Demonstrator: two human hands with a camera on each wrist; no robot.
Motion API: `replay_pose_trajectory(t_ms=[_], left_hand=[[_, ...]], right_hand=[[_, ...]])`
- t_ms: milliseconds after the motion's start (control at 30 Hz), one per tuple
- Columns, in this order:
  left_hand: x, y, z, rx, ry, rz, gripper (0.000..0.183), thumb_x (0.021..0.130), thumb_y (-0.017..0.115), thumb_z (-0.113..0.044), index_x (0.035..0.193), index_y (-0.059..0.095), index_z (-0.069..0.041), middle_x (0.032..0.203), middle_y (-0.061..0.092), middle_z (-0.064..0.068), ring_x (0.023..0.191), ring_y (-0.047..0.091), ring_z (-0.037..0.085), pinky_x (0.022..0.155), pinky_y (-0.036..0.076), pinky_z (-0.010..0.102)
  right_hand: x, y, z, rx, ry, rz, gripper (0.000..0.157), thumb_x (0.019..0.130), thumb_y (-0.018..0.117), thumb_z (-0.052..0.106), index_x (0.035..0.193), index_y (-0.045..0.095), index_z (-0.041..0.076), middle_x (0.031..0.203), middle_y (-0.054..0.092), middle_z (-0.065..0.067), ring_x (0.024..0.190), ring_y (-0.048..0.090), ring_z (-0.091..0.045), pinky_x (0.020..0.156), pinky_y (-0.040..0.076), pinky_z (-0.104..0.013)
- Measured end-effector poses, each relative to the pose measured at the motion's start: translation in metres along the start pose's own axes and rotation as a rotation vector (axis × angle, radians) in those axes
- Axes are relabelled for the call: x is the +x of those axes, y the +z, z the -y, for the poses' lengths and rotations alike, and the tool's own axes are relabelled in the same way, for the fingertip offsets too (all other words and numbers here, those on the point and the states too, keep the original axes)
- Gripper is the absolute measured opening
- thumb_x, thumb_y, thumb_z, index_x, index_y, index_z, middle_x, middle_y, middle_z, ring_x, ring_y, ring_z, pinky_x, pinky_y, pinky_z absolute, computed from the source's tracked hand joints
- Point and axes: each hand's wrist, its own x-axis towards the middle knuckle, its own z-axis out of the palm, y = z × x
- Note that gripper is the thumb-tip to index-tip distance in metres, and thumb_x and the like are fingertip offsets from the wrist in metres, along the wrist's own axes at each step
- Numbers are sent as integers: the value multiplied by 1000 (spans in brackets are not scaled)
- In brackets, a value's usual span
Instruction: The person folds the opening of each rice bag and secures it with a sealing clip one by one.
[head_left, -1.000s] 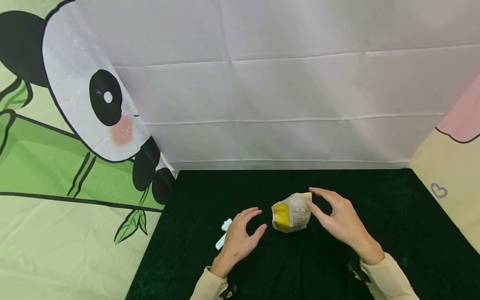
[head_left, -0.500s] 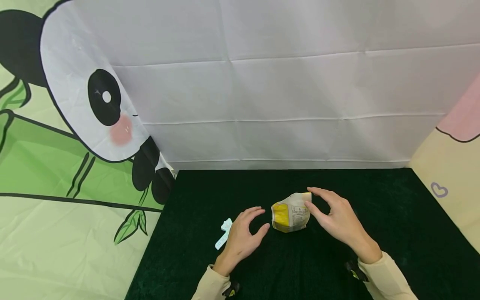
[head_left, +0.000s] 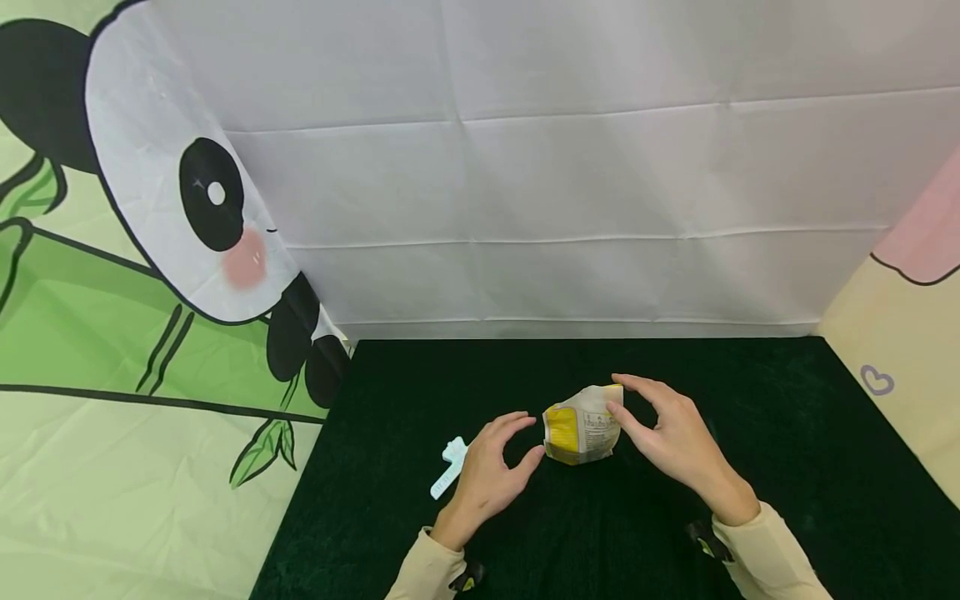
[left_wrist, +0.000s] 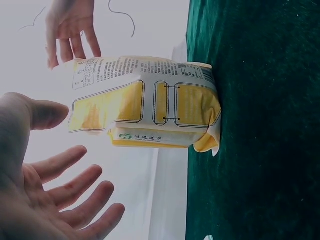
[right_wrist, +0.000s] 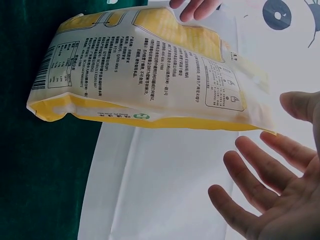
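A white and yellow printed plastic packet (head_left: 585, 429) stands upright on the dark green cloth. My left hand (head_left: 491, 475) is just left of it, fingers spread and loosely bent, holding nothing. In the left wrist view, a gap shows between the left thumb (left_wrist: 50, 114) and the packet (left_wrist: 135, 100). On the packet's other side is my right hand (head_left: 678, 437), thumb and fingers parted beside the top corner. Its fingers (right_wrist: 250, 175) are extended in the right wrist view; whether one touches the packet's edge I cannot tell. A pale blue, narrow piece with a wider end (head_left: 450, 467) lies beside the left hand.
Dark green cloth (head_left: 420, 375) covers the table. A white fabric backdrop (head_left: 555, 183) rises along the far edge. Printed panda fabric (head_left: 150, 208) hangs at the left, and cream and pink fabric (head_left: 922, 333) at the right.
My left hand has moved right, closer to the packet, uncovering more of the pale blue piece. The right hand has shifted slightly left. The packet has stayed in place.
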Motion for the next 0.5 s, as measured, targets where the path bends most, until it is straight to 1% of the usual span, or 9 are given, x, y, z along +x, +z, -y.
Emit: replay_pose_trajectory(t_ms=[133, 267, 500], left_hand=[[0, -1, -1, -1, 4, -1, 48, 103, 67, -44, 143, 66, -18, 153, 60, 2, 142, 56, 26, 117, 45, 59], [0, 0, -3, -6, 2, -3, 47, 102, 69, -41, 143, 66, -18, 153, 61, 2, 142, 56, 27, 118, 45, 60], [2, 4, -8, -32, 3, -1, 47, 102, 68, -46, 143, 66, -21, 153, 60, 1, 143, 55, 26, 119, 44, 59]], right_hand=[[1, 2, 1, 1, -1, -1, 42, 104, 70, 24, 143, 64, 7, 143, 67, -20, 132, 62, -44, 105, 50, -69], [2, 4, 2, -1, 0, 2, 43, 104, 70, 25, 143, 64, 7, 144, 66, -21, 132, 62, -44, 105, 50, -69], [2, 5, 1, 4, -16, -11, 43, 104, 71, 22, 142, 64, 5, 143, 67, -21, 132, 63, -45, 105, 50, -69]])
